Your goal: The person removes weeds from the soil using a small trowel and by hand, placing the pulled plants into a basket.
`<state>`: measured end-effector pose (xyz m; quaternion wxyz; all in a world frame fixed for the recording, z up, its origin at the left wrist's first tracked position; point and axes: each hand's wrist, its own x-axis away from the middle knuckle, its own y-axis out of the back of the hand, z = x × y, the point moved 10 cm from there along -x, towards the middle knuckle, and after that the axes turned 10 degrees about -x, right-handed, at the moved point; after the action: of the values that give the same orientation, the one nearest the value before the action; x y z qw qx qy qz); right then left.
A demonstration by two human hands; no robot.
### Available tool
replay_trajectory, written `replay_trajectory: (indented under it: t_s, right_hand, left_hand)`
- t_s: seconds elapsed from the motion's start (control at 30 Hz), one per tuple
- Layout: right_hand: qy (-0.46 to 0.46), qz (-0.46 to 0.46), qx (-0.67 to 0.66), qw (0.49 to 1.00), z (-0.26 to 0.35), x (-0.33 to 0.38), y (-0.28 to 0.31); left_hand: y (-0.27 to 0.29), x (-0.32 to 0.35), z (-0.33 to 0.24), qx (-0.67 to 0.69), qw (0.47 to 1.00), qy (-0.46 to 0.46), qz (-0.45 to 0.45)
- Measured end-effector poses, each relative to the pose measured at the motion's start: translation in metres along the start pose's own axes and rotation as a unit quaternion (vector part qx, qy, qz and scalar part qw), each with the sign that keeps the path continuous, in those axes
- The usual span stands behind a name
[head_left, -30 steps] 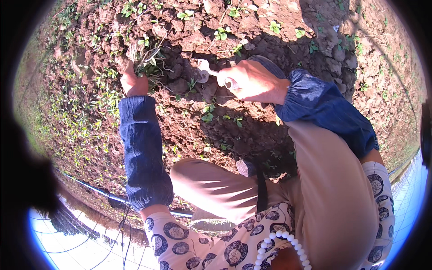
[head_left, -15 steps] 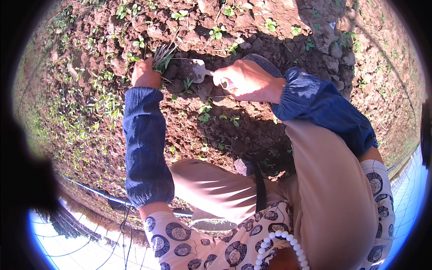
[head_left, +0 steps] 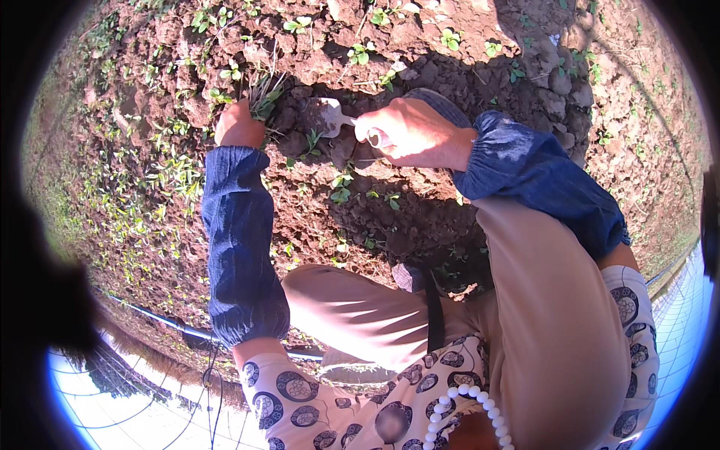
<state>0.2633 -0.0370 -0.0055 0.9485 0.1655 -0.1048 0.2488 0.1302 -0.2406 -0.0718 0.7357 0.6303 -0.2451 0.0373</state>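
Note:
My left hand (head_left: 240,124) is closed around a bunch of thin green and dry weeds (head_left: 264,97), whose stems and leaves stick out past the fingers. To its right, my right hand (head_left: 412,135) is wrapped round the handle of a small trowel (head_left: 328,116). The trowel's pale metal blade points left toward the weeds and rests at the soil, its far edge lying in shadow. A small leafy seedling (head_left: 312,142) grows just below the blade. Both forearms wear dark blue sleeve covers.
Reddish cloddy soil (head_left: 405,202) spreads all round, dotted with seedlings such as one (head_left: 360,54) beyond the trowel. Denser green growth (head_left: 172,169) covers the left side. My shoe (head_left: 439,105) is behind the right hand, and my bent knee (head_left: 517,225) is under the right arm.
My left hand has shifted slightly to the left with the weeds, and the bunch has turned and spread a little. The right hand and trowel have hardly moved.

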Motion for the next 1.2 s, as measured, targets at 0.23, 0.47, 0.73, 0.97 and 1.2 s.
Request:
replay_trajectory:
  t_s: [0.23,0.47,0.73,0.97,1.2]
  right_hand:
    - [-0.008,-0.005,0.016,1.0,-0.005,0.003,0.003]
    - [-0.025,0.021,0.001,0.999,-0.002,0.001,0.001]
    - [-0.012,0.013,0.0,1.0,-0.001,0.0,-0.003]
    - [0.004,-0.007,0.004,1.0,0.0,0.003,0.004]
    - [-0.003,0.005,-0.003,1.0,0.004,-0.002,0.003]
  left_hand:
    - [-0.022,-0.014,0.013,0.129,0.992,0.01,0.005]
    - [-0.056,-0.002,0.066,0.37,0.907,0.178,0.101]
    - [-0.04,0.03,0.068,0.665,0.694,0.266,0.066]
    - [0.009,0.042,0.062,0.473,0.876,0.069,-0.072]
    - [0.006,0.012,-0.02,0.015,0.999,-0.036,0.005]
